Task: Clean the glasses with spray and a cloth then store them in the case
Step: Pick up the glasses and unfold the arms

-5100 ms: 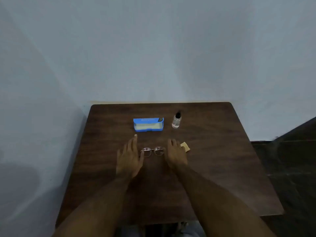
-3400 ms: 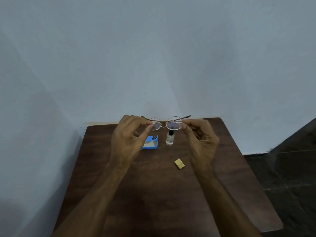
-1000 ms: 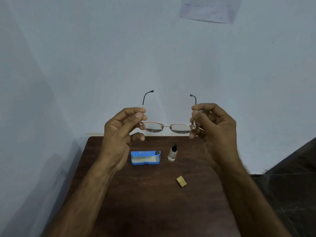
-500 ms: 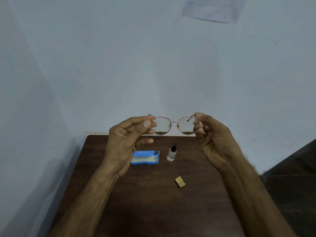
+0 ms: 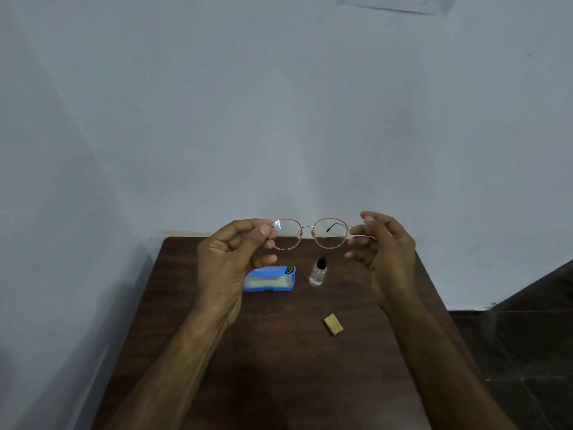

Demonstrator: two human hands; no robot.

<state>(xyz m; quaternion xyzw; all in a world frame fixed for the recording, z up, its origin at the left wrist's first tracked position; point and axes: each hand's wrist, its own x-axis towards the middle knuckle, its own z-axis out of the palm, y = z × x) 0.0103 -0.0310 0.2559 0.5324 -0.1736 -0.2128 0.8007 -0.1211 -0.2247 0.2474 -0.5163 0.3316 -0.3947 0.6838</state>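
Note:
Thin red-rimmed glasses [image 5: 310,233] are held up in the air above the far edge of the table, lenses facing me. My left hand [image 5: 231,262] pinches the left end of the frame between thumb and forefinger. My right hand [image 5: 383,243] has its fingers loosely spread, with the right temple resting against them. Below on the table lie a blue glasses case [image 5: 270,279], standing open with a pale lining, a small clear spray bottle [image 5: 318,272] with a black cap to its right, and a small folded tan cloth [image 5: 333,324] nearer to me.
A dark wooden table [image 5: 279,367] stands in a corner between pale walls. Dark floor [image 5: 527,336] shows at the right. A sheet of paper [image 5: 393,3] hangs on the wall at the top.
The glasses came up off the table in both hands and were turned over. Over the last half second they dropped slightly and my right hand's fingers loosened.

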